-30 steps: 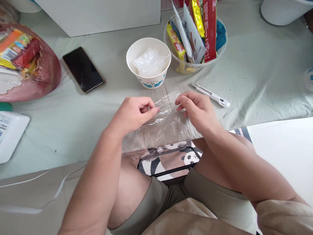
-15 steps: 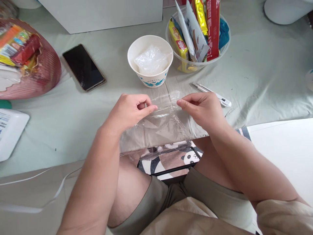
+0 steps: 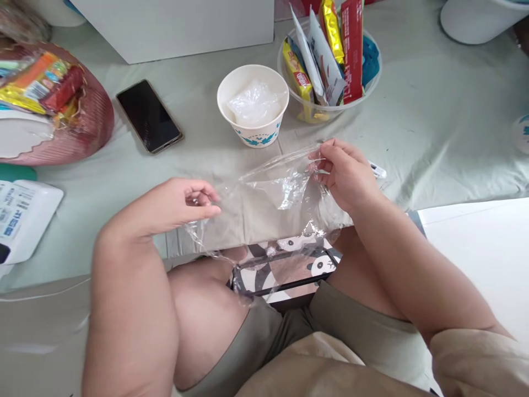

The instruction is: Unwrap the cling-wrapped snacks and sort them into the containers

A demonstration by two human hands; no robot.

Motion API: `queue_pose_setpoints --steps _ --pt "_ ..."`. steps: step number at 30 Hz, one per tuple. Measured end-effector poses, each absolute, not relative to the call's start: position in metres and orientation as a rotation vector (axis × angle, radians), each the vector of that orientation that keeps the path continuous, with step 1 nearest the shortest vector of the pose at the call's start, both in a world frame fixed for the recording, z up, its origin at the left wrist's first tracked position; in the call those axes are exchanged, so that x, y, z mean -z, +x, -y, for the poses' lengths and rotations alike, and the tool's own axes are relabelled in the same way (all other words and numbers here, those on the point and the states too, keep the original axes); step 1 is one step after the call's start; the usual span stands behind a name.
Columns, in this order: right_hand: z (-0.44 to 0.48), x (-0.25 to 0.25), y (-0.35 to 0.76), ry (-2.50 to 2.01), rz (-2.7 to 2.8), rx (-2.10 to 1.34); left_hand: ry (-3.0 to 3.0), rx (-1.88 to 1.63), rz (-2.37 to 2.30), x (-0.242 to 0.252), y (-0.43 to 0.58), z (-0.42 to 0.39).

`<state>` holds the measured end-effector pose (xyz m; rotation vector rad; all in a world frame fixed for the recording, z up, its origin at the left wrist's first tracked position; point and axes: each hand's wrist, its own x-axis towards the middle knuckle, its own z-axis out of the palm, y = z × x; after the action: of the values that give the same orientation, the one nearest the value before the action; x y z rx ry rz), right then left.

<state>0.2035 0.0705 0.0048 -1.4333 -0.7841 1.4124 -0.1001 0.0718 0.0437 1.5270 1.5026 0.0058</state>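
Observation:
A clear plastic bag (image 3: 285, 190) is spread between my hands and hangs over the table edge above my lap. My right hand (image 3: 343, 171) is closed on its upper right corner. At the bag's left side my left hand (image 3: 182, 204) has its fingers curled, with thin film at the fingers and under the palm. Just beyond the bag stands a white paper bowl (image 3: 258, 135) with a blue pattern, and crumpled clear plastic (image 3: 256, 103) lies in it. Partly hidden behind my right hand is a white cutter (image 3: 378, 170).
A clear tub (image 3: 330, 113) of snack packets stands behind the bowl. To the left are a phone (image 3: 149, 117), a pink basket (image 3: 97, 124) of packets and a white pack (image 3: 31, 215). A large white box (image 3: 185, 27) is at the back.
My hands have moved apart, the left one leftward and nearer to me, the right one slightly up. The plastic bag is spread wider between them. The view has shifted slightly.

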Motion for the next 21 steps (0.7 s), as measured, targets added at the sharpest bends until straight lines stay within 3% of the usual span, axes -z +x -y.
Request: queue_pose_setpoints --steps 7,16,21 --pt "-0.068 0.004 0.198 -1.536 0.883 -1.301 0.855 -0.906 -1.807 -0.039 -0.074 -0.067" --pt "-0.069 0.005 0.196 -1.492 0.812 -1.302 1.592 -0.752 -1.986 -0.02 -0.088 -0.073" --pt "-0.066 0.0 0.197 -1.454 0.759 -1.363 1.686 -0.744 -1.991 -0.014 -0.093 -0.072"
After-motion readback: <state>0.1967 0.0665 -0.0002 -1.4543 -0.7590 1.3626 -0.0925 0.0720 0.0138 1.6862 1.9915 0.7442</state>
